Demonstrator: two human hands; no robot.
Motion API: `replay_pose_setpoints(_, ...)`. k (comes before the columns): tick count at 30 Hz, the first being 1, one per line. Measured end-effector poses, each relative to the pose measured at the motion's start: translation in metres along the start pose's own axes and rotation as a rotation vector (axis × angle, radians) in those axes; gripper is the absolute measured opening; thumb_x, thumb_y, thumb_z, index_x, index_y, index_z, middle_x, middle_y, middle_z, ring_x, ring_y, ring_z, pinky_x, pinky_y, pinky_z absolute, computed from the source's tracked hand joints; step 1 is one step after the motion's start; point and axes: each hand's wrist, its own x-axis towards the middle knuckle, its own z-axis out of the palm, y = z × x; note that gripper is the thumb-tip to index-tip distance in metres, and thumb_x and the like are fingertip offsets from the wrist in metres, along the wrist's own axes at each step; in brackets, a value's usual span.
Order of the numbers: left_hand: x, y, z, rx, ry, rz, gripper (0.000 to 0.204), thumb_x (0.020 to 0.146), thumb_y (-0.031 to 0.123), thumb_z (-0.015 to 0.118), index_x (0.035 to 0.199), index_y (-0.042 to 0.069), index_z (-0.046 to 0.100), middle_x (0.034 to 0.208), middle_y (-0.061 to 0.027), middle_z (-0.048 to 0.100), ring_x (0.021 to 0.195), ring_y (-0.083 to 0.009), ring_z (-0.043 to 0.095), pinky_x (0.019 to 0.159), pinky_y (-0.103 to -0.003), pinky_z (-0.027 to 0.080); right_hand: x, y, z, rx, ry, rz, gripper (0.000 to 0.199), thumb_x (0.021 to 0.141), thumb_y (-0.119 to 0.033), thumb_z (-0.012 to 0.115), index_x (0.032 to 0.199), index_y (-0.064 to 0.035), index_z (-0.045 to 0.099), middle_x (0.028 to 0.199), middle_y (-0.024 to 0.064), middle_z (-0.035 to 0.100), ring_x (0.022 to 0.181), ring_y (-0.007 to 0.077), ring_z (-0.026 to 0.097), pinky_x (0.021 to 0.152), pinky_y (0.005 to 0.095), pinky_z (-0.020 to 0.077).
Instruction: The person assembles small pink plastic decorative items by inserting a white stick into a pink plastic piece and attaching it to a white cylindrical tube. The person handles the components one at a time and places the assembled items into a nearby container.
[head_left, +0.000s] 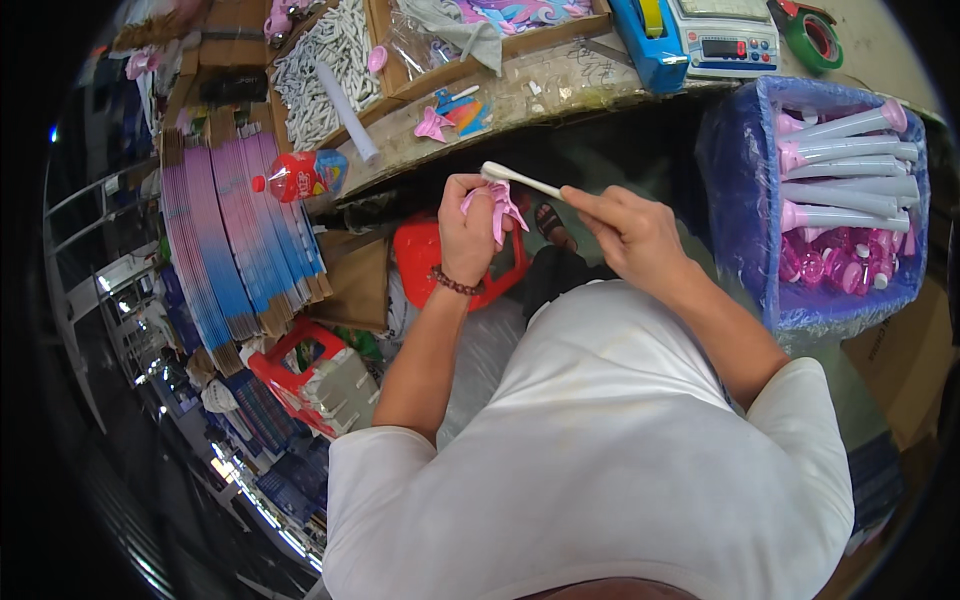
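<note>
Below the cluttered workbench (pixel 560 95), our left hand (pixel 468 225) is clenched around a pink plastic piece (pixel 497 207), and our right hand (pixel 625 225) grips a white stick (pixel 520 178) touching it.

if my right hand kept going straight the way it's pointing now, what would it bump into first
Most likely the left hand. The right hand points leftward along the white stick it holds, whose tip already meets the pink piece pinched there. Depth is hard to judge.
</note>
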Motion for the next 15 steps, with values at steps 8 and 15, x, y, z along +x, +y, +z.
replay_pose_setpoints(8,-0.001,0.004,-0.003,0.045,0.046,0.066,0.009,0.095,0.010,0.044,0.099,0.003,0.048,0.065,-0.0051,0.058,0.047,-0.0070,0.049,0.039,-0.020,0.037,-0.005,-0.005,0.000,0.023,0.012,0.030,0.035,0.082,-0.005,0.066,0.115,-0.0170,0.067,0.068,0.0051,0.055,0.054,0.0227,0.055,0.047,0.0339,0.0413)
replay_pose_setpoints(15,-0.002,-0.002,0.001,0.036,0.064,0.088,0.008,0.095,0.011,0.045,0.100,0.006,0.049,0.064,-0.0054,0.059,0.044,-0.0066,0.048,0.037,-0.019,0.035,-0.005,-0.009,0.007,-0.103,-0.029,-0.067,0.034,0.083,-0.009,0.066,0.115,-0.0192,0.068,0.069,0.0032,0.055,0.053,0.0221,0.056,0.044,0.0334,0.0412)
